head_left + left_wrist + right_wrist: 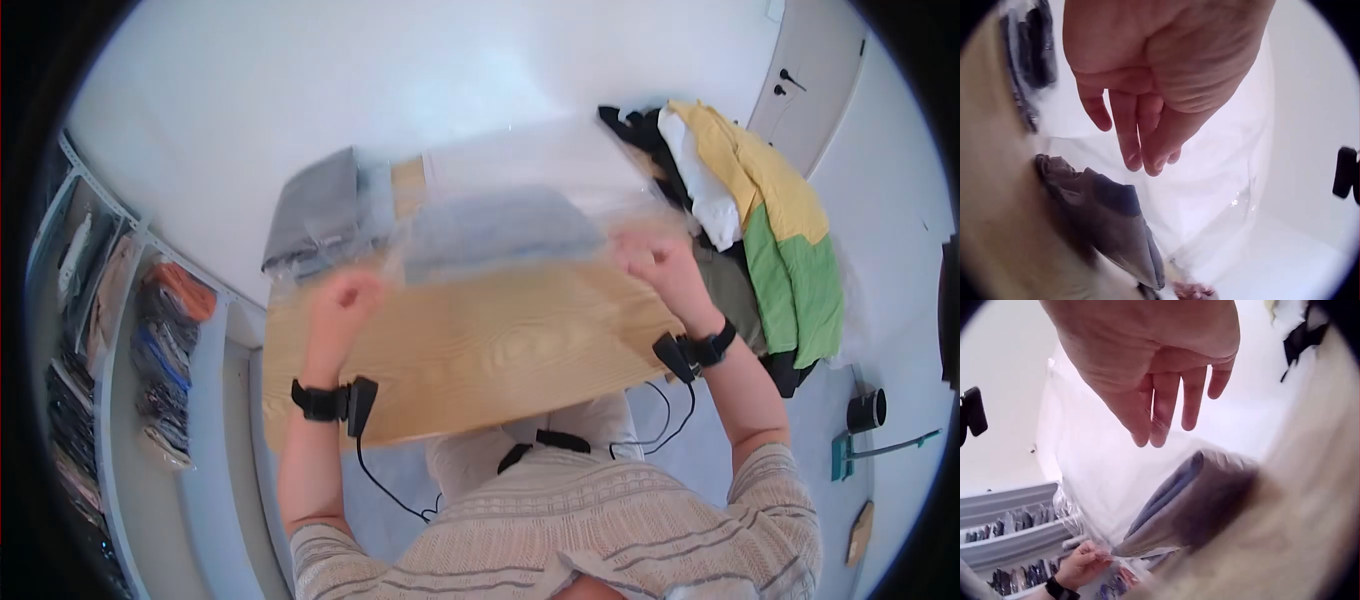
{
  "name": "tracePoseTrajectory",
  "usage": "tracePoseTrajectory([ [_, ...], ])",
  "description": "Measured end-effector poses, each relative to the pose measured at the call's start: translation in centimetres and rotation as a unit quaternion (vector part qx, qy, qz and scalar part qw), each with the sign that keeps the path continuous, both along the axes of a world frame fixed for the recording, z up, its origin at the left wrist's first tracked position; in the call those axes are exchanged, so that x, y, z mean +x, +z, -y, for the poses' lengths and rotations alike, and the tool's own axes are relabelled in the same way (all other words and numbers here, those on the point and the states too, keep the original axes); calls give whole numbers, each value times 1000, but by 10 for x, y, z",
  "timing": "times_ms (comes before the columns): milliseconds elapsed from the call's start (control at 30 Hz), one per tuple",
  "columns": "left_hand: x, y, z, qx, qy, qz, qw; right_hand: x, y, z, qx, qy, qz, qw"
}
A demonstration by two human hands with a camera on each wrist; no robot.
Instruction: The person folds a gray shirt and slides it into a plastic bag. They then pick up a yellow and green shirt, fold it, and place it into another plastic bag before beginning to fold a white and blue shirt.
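Observation:
A clear plastic bag (1094, 447) with a folded grey-blue garment (505, 228) inside is stretched between my two hands over the wooden table (480, 330). My left hand (343, 308) pinches one corner of the bag between thumb and fingertips. At the other side, my right hand (662, 265) pinches the plastic the same way. In the left wrist view the garment (1107, 209) slopes below the fingertips, with the translucent sheet spread behind it. The right wrist view shows the folded layers of the garment (1194, 500) end-on; the head view is blurred around the bag.
A grey garment in plastic (318, 210) lies at the table's back left. A pile of clothes with a yellow-and-green jacket (775, 225) sits at the right. Shelves (205, 350) of bagged clothes stand on the left. Cables (385, 485) hang from the wrist cameras.

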State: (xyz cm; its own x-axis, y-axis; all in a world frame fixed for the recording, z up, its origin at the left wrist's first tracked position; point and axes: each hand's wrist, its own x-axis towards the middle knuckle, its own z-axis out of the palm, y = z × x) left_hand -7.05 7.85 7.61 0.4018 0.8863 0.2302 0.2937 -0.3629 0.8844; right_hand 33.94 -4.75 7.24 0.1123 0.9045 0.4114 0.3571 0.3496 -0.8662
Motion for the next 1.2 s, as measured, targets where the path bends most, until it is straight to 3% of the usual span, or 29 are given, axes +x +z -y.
tracePoseTrajectory([
  [33, -5, -18, 17, -19, 2, -4, 1000, -1, -23, 16, -48, 7, 16, 999],
  [100, -10, -50, 54, -102, -20, -118, 988, 1, -66, 42, -121, 17, 25, 992],
  [167, -15, -66, 81, -120, -42, -118, 985, 4, -99, 62, -186, 55, -35, 980],
  [200, -16, -70, 91, -119, -59, -111, 985, 1, -99, 69, -202, 56, -38, 977],
  [233, -15, -73, 97, -132, -58, -111, 983, -4, -92, 73, -146, 23, 41, 988],
  [267, -13, -73, 102, -37, -39, -146, 988, -8, -85, 74, -88, -9, 121, 989],
  [300, -12, -72, 105, 60, -22, -180, 982, -10, -81, 73, -99, -5, 118, 988],
  [367, -6, -67, 105, 50, -32, -194, 979, -12, -76, 62, -57, 8, 213, 975],
  [433, -2, -69, 97, 49, -41, -203, 977, -15, -77, 53, -66, 33, 207, 976],
  [500, -3, -75, 90, 168, -98, -264, 945, -17, -81, 46, -24, 62, 292, 954],
  [633, -7, -68, 91, 175, -115, -251, 945, -3, -83, 49, -37, 93, 268, 958],
  [700, -20, -68, 93, 202, -163, -277, 925, 4, -76, 59, -81, 154, 282, 944],
  [933, -14, -62, 106, 213, -128, -219, 944, -9, -80, 67, -21, 110, 235, 966],
  [1033, -13, -69, 100, 223, -170, -188, 941, -6, -80, 63, -8, 123, 329, 936],
  [1100, -14, -72, 99, 105, -143, -146, 973, -5, -79, 61, -52, 118, 291, 948],
  [1133, -15, -76, 99, 106, -143, -147, 973, -6, -80, 60, -52, 118, 290, 948],
  [1200, -14, -83, 99, 22, -101, -71, 992, -7, -83, 58, -108, 78, 188, 973],
])
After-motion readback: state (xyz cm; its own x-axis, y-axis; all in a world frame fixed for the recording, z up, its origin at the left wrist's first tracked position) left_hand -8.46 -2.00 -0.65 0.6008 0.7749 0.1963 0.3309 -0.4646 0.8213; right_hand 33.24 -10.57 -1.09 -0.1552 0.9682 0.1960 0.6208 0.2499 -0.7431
